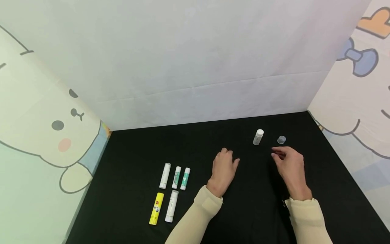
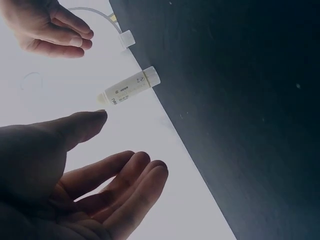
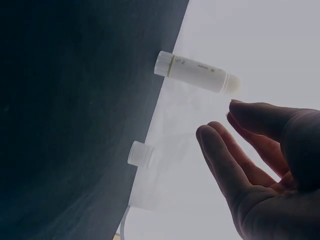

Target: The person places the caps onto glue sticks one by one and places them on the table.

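1. Small bottle (image 1: 258,137) of white plastic stood upright on the black surface (image 1: 250,210), toward its far right part; it was a slim cylinder with a rounded white top and a pale, faintly translucent body.
2. Its loose cap (image 1: 281,139), a short, clear, cup-shaped piece, stood just to the right of the bottle, apart from it.
3. From the right wrist view the bottle (image 3: 196,72) showed a smooth matte wall with small print and a thin band near its base, and the cap (image 3: 140,153) sat near it on the dark cloth.
4. The right hand (image 1: 290,169) hovered just in front of the cap and the bottle, touching neither; its fingers (image 1: 276,153) were loosely curled, thumb and forefinger close together but pinching nothing.
5. In the right wrist view the right hand (image 3: 265,160) had its fingers relaxed and slightly parted, and held nothing.
6. The left hand (image 1: 223,171) lay palm down on the surface, left of the bottle and well short of it, with fingers gently bent and close together, holding nothing.
7. The left wrist view showed the left hand (image 2: 80,175) open, thumb apart from the fingers, with the bottle (image 2: 129,88) beyond it.
8. Five stick-shaped tubes lay on the left part of the surface: a white tube (image 1: 165,175), a green-printed tube (image 1: 176,177), a teal tube (image 1: 185,178), a yellow tube (image 1: 156,208) and another white one (image 1: 171,206).
9. Smooth plastic shells, all capped.
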### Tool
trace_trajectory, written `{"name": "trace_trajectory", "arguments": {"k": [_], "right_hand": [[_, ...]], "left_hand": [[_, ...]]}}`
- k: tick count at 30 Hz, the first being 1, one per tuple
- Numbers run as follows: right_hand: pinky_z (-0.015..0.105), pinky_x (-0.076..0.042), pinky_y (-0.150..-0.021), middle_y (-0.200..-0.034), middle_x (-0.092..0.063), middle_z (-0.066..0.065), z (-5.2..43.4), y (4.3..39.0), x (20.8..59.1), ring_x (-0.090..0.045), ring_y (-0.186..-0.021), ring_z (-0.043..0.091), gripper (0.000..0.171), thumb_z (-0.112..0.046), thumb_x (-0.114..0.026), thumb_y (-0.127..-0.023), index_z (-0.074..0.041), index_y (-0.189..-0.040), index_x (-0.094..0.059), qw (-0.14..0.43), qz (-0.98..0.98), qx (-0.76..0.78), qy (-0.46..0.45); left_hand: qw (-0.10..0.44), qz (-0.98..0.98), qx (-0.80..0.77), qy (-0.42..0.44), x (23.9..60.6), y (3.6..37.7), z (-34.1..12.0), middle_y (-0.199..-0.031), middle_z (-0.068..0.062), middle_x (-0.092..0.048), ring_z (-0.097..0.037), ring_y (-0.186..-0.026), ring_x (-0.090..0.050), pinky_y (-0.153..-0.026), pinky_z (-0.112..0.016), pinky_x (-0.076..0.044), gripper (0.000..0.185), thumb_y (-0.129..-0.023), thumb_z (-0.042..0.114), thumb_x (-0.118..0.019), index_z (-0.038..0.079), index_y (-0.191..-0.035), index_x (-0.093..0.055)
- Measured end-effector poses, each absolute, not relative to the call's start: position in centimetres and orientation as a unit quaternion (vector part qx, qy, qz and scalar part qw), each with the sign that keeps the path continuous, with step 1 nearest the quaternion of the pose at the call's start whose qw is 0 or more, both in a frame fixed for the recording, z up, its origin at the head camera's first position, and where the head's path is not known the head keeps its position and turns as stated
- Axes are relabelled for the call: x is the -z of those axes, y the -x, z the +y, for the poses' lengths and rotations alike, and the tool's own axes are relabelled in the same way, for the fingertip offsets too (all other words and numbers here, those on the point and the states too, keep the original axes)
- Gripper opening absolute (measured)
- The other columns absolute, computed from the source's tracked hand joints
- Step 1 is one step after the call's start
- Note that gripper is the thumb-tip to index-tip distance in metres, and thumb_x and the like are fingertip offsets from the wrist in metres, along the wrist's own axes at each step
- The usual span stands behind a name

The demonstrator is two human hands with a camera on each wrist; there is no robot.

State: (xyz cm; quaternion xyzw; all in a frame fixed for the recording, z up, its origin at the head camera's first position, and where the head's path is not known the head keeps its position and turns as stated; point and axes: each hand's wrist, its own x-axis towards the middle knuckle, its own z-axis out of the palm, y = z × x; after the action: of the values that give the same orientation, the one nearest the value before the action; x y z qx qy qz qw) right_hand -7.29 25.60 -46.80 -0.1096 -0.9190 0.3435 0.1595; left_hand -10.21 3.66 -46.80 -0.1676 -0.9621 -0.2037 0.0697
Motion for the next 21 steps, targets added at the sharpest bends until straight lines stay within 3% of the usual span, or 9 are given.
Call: {"name": "trace_trajectory", "arguments": {"k": [4, 10, 14, 17, 21], "right_hand": [[0.028, -0.049, -0.074, -0.113, -0.073, 0.028, 26.0, 7.5, 46.8, -0.073, -0.097, 0.041, 0.018, 0.003, -0.074, -0.095, 0.004, -0.113, -0.078, 0.155, -0.919, -0.343, 0.115], [0.023, -0.047, -0.073, -0.115, -0.072, 0.029, 26.6, 7.7, 47.0, -0.073, -0.098, 0.042, 0.019, 0.002, -0.073, -0.096, 0.005, -0.114, -0.077, 0.15, -0.919, -0.343, 0.12], [0.041, -0.058, -0.079, -0.116, -0.072, 0.031, 26.8, 7.9, 47.0, -0.073, -0.1, 0.043, 0.02, 0.002, -0.072, -0.096, 0.006, -0.116, -0.076, 0.146, -0.919, -0.344, 0.121], [0.058, -0.057, -0.084, -0.117, -0.07, 0.032, 27.0, 8.1, 47.1, -0.072, -0.102, 0.045, 0.021, 0.002, -0.071, -0.097, 0.007, -0.117, -0.075, 0.144, -0.919, -0.346, 0.123], [0.061, -0.056, -0.087, -0.119, -0.069, 0.034, 27.4, 8.4, 47.1, -0.071, -0.104, 0.047, 0.024, 0.003, -0.07, -0.097, 0.009, -0.12, -0.073, 0.143, -0.919, -0.346, 0.123]], "left_hand": [[0.063, -0.963, 0.201, 0.166, 46.9, 10.6, 4.1, -0.102, -0.007, -0.068, -0.019, -0.084, -0.068, -0.075, -0.029, -0.059, 0.026, -0.099, 0.028, -0.078, 0.005, -0.112, -0.078], [0.059, -0.965, 0.196, 0.163, 47.1, 11.1, 4.8, -0.105, -0.007, -0.068, -0.019, -0.087, -0.068, -0.076, -0.028, -0.059, 0.027, -0.099, 0.029, -0.078, 0.005, -0.113, -0.078], [0.059, -0.966, 0.194, 0.162, 47.3, 11.4, 5.2, -0.108, -0.008, -0.067, -0.019, -0.089, -0.068, -0.079, -0.027, -0.059, 0.029, -0.099, 0.03, -0.078, 0.005, -0.115, -0.077], [0.058, -0.966, 0.194, 0.162, 47.5, 11.6, 5.6, -0.111, -0.009, -0.067, -0.02, -0.093, -0.067, -0.083, -0.028, -0.059, 0.031, -0.1, 0.03, -0.077, 0.005, -0.117, -0.076], [0.064, -0.966, 0.192, 0.162, 47.6, 11.8, 5.9, -0.112, -0.009, -0.067, -0.02, -0.094, -0.067, -0.084, -0.027, -0.058, 0.032, -0.099, 0.031, -0.078, 0.005, -0.118, -0.075]]}}
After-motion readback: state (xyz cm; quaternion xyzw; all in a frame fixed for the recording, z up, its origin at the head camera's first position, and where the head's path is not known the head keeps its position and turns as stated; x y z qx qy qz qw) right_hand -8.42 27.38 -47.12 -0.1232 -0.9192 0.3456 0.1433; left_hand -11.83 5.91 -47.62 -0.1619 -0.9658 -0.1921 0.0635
